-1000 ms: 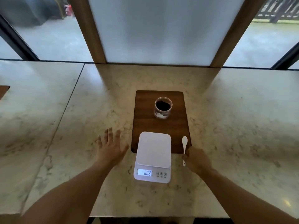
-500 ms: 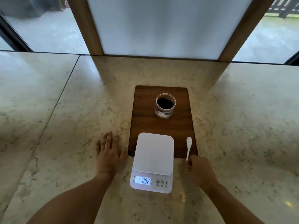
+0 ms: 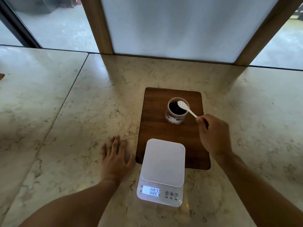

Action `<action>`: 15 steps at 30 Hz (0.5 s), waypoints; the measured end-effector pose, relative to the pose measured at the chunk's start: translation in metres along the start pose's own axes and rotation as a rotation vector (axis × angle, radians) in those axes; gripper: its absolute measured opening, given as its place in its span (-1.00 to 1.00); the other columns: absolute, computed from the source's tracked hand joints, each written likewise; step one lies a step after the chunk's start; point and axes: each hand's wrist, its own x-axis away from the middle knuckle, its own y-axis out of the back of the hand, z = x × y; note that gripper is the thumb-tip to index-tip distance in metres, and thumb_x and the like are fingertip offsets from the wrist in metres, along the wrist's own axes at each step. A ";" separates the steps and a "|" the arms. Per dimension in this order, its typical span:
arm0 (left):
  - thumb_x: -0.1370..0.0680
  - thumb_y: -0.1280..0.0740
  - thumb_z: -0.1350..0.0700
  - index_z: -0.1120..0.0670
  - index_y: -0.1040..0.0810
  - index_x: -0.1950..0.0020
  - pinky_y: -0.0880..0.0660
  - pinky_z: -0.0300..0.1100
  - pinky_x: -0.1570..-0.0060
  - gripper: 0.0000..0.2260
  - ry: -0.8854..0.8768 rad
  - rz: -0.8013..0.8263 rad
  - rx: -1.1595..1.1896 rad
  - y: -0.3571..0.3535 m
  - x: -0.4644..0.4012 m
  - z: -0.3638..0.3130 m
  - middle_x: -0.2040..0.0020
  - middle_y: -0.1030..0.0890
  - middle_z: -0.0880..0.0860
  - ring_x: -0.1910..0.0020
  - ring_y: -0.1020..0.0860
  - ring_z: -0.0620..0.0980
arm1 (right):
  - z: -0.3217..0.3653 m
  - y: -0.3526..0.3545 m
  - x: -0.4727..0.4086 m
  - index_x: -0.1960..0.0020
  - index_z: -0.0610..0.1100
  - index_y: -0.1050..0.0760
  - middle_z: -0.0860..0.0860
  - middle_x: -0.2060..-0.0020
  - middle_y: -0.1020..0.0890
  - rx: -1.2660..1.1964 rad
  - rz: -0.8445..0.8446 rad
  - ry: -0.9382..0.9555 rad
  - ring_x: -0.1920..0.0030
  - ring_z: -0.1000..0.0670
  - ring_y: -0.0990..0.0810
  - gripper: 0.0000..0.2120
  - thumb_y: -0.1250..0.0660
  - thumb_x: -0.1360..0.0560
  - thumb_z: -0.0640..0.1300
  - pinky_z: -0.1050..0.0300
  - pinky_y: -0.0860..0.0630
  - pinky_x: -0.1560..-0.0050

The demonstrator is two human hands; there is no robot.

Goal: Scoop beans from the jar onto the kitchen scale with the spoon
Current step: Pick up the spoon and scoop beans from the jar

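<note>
A clear jar [image 3: 175, 119] of dark beans stands upright on a dark wooden board [image 3: 154, 126]. My right hand [image 3: 213, 133] pinches the handle end of a small white spoon [image 3: 186, 107], whose bowl hovers over the jar's open mouth. A white kitchen scale [image 3: 163, 163] sits at the board's near edge with a bare platform, its display reading 0.02. My left hand [image 3: 114, 159] lies flat on the marble counter, fingers spread, just left of the scale.
The marble counter [image 3: 82, 122] stretches wide to both sides, with a seam running diagonally on the left. A frosted panel in a wooden frame [image 3: 98, 27] rises behind the board. A brown object's corner [image 3: 1, 77] shows at the far left edge.
My right hand lifted the spoon off the board beside the scale and carried it forward over the jar. My left hand stayed flat on the counter.
</note>
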 end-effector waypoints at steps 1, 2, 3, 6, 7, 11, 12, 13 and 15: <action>-0.53 0.01 -0.26 0.05 -0.16 -0.56 0.10 0.19 -0.53 -0.34 -0.004 -0.005 0.000 0.000 0.000 0.000 -0.61 -0.12 0.14 -0.59 0.08 0.07 | 0.001 0.000 -0.008 0.14 -0.18 -0.59 -0.02 0.40 -0.56 0.032 0.001 0.013 0.43 0.00 -0.49 -0.79 -0.28 -0.60 -0.11 0.13 -0.41 0.44; -0.53 -0.01 -0.25 0.05 -0.18 -0.56 0.08 0.20 -0.53 -0.34 -0.006 -0.011 0.001 0.000 0.000 0.000 -0.60 -0.12 0.15 -0.59 0.07 0.08 | 0.001 -0.001 -0.014 0.14 -0.17 -0.58 0.00 0.39 -0.54 0.066 0.008 0.024 0.42 -0.01 -0.47 -0.79 -0.27 -0.60 -0.11 0.15 -0.35 0.43; -0.52 -0.02 -0.24 0.06 -0.19 -0.56 0.07 0.21 -0.53 -0.34 -0.007 -0.015 0.003 0.000 -0.001 0.000 -0.60 -0.13 0.15 -0.59 0.06 0.08 | 0.001 -0.002 -0.021 0.15 -0.17 -0.57 0.01 0.38 -0.52 0.103 0.020 0.033 0.41 -0.01 -0.45 -0.79 -0.27 -0.60 -0.11 0.16 -0.30 0.41; -0.52 -0.03 -0.24 0.05 -0.18 -0.56 0.07 0.21 -0.53 -0.34 -0.004 -0.007 0.000 -0.001 -0.001 0.001 -0.61 -0.11 0.14 -0.59 0.08 0.08 | 0.002 -0.005 -0.033 0.15 -0.18 -0.57 0.01 0.35 -0.48 0.230 0.069 0.045 0.40 0.00 -0.42 -0.80 -0.26 -0.59 -0.13 0.20 -0.22 0.42; -0.52 -0.02 -0.24 0.05 -0.18 -0.56 0.06 0.21 -0.53 -0.34 -0.004 -0.004 -0.003 -0.001 -0.001 0.001 -0.61 -0.10 0.14 -0.59 0.09 0.08 | 0.003 -0.006 -0.035 0.15 -0.19 -0.56 0.00 0.35 -0.48 0.261 0.082 0.048 0.40 0.00 -0.41 -0.79 -0.26 -0.59 -0.13 0.20 -0.20 0.44; -0.52 -0.03 -0.24 0.06 -0.17 -0.57 0.06 0.21 -0.53 -0.33 0.001 0.004 -0.007 0.001 -0.001 0.000 -0.61 -0.10 0.14 -0.59 0.09 0.08 | 0.009 -0.009 -0.045 0.17 -0.21 -0.54 -0.11 0.31 -0.58 0.307 0.123 0.053 0.37 -0.06 -0.47 -0.78 -0.24 -0.59 -0.16 0.10 -0.40 0.40; -0.52 -0.03 -0.24 0.06 -0.17 -0.57 0.06 0.21 -0.53 -0.33 0.001 0.009 -0.011 0.001 -0.001 -0.001 -0.61 -0.10 0.14 -0.59 0.09 0.08 | 0.011 -0.010 -0.047 0.18 -0.22 -0.53 -0.13 0.29 -0.60 0.315 0.133 0.045 0.36 -0.08 -0.50 -0.79 -0.25 -0.58 -0.17 0.08 -0.42 0.39; -0.52 -0.02 -0.24 0.06 -0.17 -0.57 0.06 0.22 -0.53 -0.33 0.000 0.012 -0.014 0.001 0.000 -0.001 -0.61 -0.10 0.15 -0.59 0.09 0.08 | 0.012 -0.012 -0.050 0.19 -0.23 -0.53 -0.15 0.29 -0.62 0.325 0.143 0.040 0.36 -0.09 -0.50 -0.80 -0.27 -0.57 -0.19 0.08 -0.41 0.39; -0.53 -0.02 -0.24 0.06 -0.17 -0.57 0.06 0.22 -0.53 -0.33 0.000 0.010 -0.019 0.002 0.000 -0.001 -0.61 -0.10 0.15 -0.59 0.08 0.09 | 0.015 -0.016 -0.052 0.20 -0.24 -0.55 -0.17 0.28 -0.64 0.349 0.167 0.024 0.37 -0.11 -0.50 -0.83 -0.30 -0.54 -0.22 0.11 -0.35 0.38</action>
